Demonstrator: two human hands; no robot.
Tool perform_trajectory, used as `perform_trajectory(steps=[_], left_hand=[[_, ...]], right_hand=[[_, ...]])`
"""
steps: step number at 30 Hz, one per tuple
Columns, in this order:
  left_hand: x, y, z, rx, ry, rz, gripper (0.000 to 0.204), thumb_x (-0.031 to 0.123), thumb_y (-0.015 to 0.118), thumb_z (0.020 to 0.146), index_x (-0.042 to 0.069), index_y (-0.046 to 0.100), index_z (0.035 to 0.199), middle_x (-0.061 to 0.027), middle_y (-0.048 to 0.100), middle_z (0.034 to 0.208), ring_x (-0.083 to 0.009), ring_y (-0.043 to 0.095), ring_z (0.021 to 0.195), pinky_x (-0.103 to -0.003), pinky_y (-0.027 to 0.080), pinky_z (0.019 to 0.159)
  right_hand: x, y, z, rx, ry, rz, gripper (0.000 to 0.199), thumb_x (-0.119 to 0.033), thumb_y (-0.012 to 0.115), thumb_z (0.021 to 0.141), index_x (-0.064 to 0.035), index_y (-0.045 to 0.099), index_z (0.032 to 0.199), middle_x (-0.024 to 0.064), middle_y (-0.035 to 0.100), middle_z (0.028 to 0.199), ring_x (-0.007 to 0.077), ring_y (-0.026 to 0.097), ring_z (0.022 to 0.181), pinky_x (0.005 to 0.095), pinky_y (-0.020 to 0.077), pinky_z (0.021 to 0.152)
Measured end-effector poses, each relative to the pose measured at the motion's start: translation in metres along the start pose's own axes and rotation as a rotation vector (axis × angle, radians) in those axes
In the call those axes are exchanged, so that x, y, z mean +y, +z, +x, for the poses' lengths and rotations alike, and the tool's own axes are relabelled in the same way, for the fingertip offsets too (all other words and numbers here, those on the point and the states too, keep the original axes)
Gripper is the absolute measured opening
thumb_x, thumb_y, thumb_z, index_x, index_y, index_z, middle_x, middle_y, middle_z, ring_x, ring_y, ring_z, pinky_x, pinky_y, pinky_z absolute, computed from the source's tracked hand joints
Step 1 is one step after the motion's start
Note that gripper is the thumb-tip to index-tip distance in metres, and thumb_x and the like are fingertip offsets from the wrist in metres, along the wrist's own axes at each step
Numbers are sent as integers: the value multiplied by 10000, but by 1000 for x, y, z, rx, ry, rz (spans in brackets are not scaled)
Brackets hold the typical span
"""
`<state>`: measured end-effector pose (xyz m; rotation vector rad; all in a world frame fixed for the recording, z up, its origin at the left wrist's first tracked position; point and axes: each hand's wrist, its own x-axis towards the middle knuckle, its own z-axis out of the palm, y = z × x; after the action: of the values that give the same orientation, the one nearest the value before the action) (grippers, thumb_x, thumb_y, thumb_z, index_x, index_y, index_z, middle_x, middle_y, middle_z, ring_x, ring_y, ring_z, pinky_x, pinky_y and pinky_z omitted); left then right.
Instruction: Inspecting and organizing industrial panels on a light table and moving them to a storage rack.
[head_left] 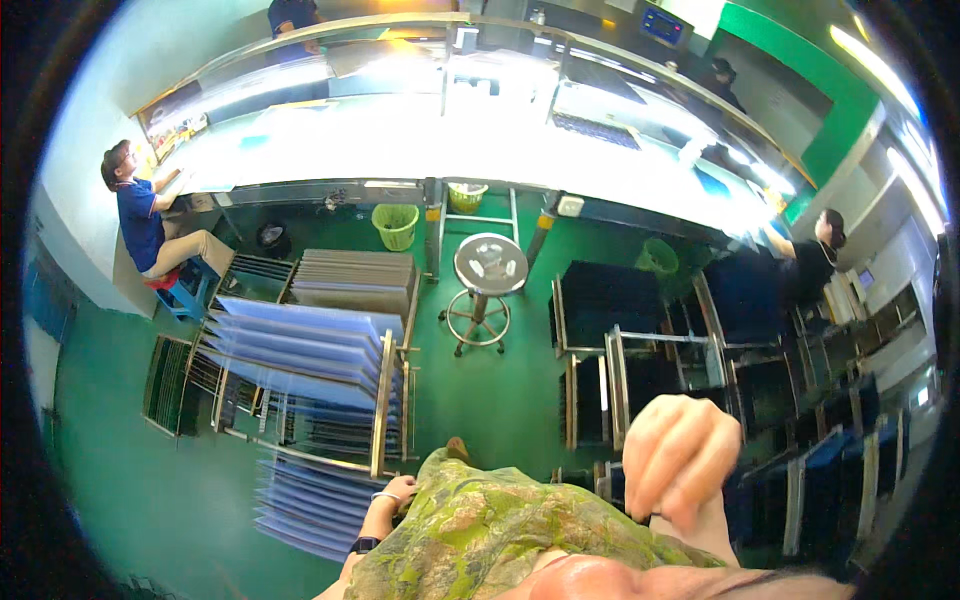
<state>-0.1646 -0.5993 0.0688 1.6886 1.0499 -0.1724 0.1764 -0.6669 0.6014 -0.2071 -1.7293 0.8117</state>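
While the person stands on the green floor [480, 390] between two groups of racks, the right hand [680, 455] is raised close to the camera, with its fingers [700, 490] curled together into a loose fist; it seems to hold nothing, but the inside of the palm is hidden, so I cannot be fully sure. The left hand [397, 490] hangs low at the hip, just beside the metal rack [385, 400] that carries the bluish sheets [300, 345]. Its fingers are too small and too much covered by the green patterned clothing [480, 530] to tell whether they are open or closed.

The sheets lie flat in many levels, one above the other, and their edges point toward the person. In my judgement, to handle such a sheet well it is better to use both hands, one at each side of the edge, and to draw it straight out, level, so it does not bend or scrape the sheet under it. The dark panels [610, 300] stand upright in the racks on the right, well apart from both hands. A round steel stool [490, 265] stands ahead, before the long lit table [400, 140].
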Motion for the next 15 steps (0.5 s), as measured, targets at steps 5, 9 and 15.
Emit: perform_trajectory(steps=[5, 9, 15], left_hand=[[11, -21, 50, 73, -52, -120, 287, 290, 587, 778, 23, 615, 878, -161, 626, 853, -267, 594, 804, -349, 458, 727], [52, -46, 82, 141, -180, -389, 255, 265, 578, 800, 19, 611, 858, -115, 628, 815, -193, 571, 771, -325, 452, 706], [139, -73, 149, 293, -400, -925, 220, 247, 567, 816, 48, 632, 883, -72, 615, 768, -145, 550, 752, -298, 450, 691]], right_hand=[[134, -145, -77, 593, 673, -155, 215, -206, 563, 883, 0, 584, 942, 80, 611, 727, 154, 575, 608, 245, 461, 559], [251, -247, -182, 834, 1210, -160, 208, -238, 539, 905, -42, 585, 957, 37, 610, 743, 97, 581, 647, 216, 464, 584], [378, -386, -181, 691, 1356, -171, 207, -248, 555, 883, -45, 581, 911, 48, 610, 713, 110, 577, 599, 228, 471, 555]])
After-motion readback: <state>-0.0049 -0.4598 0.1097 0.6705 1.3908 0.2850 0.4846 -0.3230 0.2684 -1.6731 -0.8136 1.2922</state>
